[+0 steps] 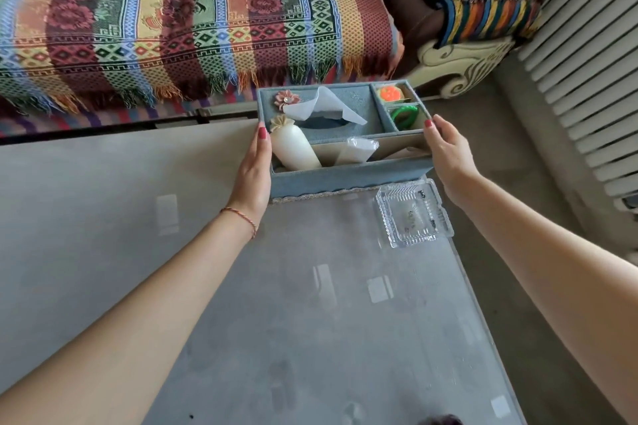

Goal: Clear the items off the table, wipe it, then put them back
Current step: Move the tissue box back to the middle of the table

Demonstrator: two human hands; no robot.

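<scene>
Head view: the glass table (241,286) bears a blue organizer (345,176) at its far edge, a glass ashtray (414,214) just beside it. The left hand (253,172) and right hand (448,155) grip the organizer's ends, thumbs over the rim.

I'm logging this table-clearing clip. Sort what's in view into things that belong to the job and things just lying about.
Belongs to the job:
- blue organizer box, held by the left hand and right hand at its ends
- glass ashtray
- glass table

Just lying about:
- patterned blanket over the sofa
- white radiator
</scene>
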